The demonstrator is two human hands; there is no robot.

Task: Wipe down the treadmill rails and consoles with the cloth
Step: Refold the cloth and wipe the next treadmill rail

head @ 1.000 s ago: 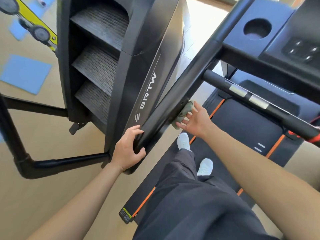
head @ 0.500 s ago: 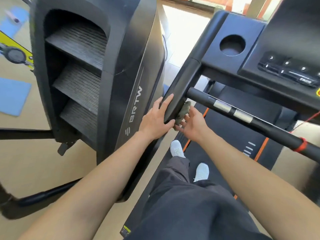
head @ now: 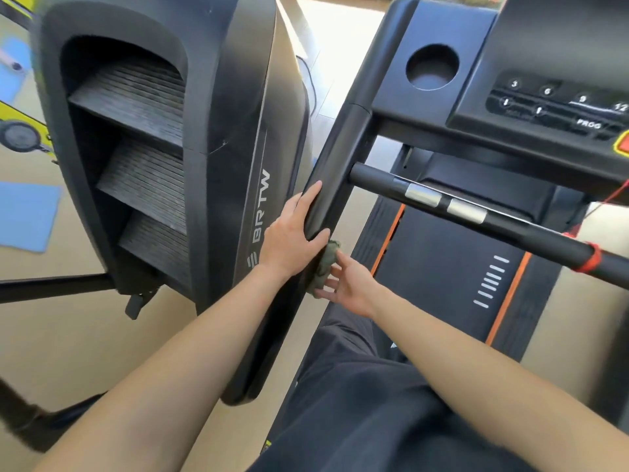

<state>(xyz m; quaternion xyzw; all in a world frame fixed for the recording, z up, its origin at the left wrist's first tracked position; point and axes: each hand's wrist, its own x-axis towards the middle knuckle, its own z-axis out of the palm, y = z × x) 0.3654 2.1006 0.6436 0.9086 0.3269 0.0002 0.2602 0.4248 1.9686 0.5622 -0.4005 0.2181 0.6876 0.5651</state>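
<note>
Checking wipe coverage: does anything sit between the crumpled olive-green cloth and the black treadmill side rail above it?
Yes: the left hand grips the black treadmill side rail at its lower end, thumb just above the crumpled olive-green cloth touched by the right hand, blocking an upward wipe.

Cloth [head: 325, 267]: dull olive green, set against the plain black rail [head: 335, 172]. Treadmill deck [head: 442, 267]: black, orange side stripes, a ladder of short white dashes; crossbar [head: 510, 229] black with two silver bands and a red wrap. Stair machine [head: 218, 131]: black, ribbed steps, pale lettering; floor [head: 68, 335] tan, mat [head: 27, 216] blue.
</note>
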